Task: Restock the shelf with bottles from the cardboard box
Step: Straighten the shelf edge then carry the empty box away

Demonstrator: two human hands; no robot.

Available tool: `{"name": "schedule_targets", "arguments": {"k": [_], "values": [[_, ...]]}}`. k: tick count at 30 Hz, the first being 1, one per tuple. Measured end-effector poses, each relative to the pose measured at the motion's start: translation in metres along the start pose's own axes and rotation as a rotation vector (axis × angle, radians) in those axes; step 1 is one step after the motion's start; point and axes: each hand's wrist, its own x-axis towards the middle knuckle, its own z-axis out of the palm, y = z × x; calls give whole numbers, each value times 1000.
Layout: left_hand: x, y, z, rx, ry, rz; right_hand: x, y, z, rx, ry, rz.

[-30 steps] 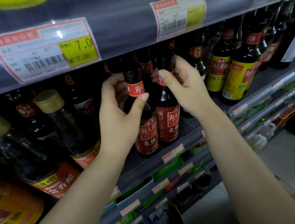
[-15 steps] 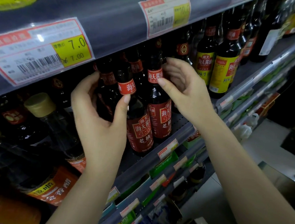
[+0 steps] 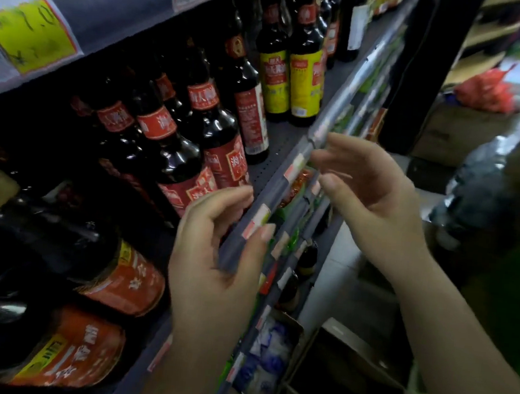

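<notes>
Both of my hands are empty in front of the shelf (image 3: 281,167) edge: the left hand (image 3: 216,256) hangs with its fingers (image 3: 230,199) loosely curled and parted, thumb just over the price rail, and the right hand (image 3: 375,197) floats a little higher and farther right, fingers spread and gripping nothing. The red-label bottles (image 3: 194,147) stand upright beyond and to the left of my left fingertips, close to them but not touched as far as I can tell through the blur. What the next move turns on, I judge, is the box (image 3: 347,371): it sits open on the floor well below both palms and toward my right, so the right hand is the nearer one to drop into it. I cannot see any bottle inside; the interior is dark. If bottles stand there necks up, their long axis would run toward my descending fingers, which suits a grasp around the neck from above. The yellow-label bottles (image 3: 289,80) are farther along the shelf, up and beyond the right fingertips, with a bare patch of shelf between the two groups, and that gap looks to me like the likely place for new stock
</notes>
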Motion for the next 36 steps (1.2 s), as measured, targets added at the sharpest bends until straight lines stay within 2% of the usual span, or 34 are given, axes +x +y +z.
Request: {"name": "schedule_targets", "arguments": {"k": [9,13,22,32,36], "values": [[-56,-27,28,-378,-289,-192,-125,0,-31,-153,334,237],[-82,-45,43,-431,-395,-219,-188,13,-41,-197,508,322],[-144,-110,87,-341,-600,-358,-302,83,-61,-273,785,524],[-220,-226,146,-112,-653,-495,-390,191,-78,-332,886,861],[-254,-280,168,5,-730,-473,-417,245,-78,-328,912,938]]}}
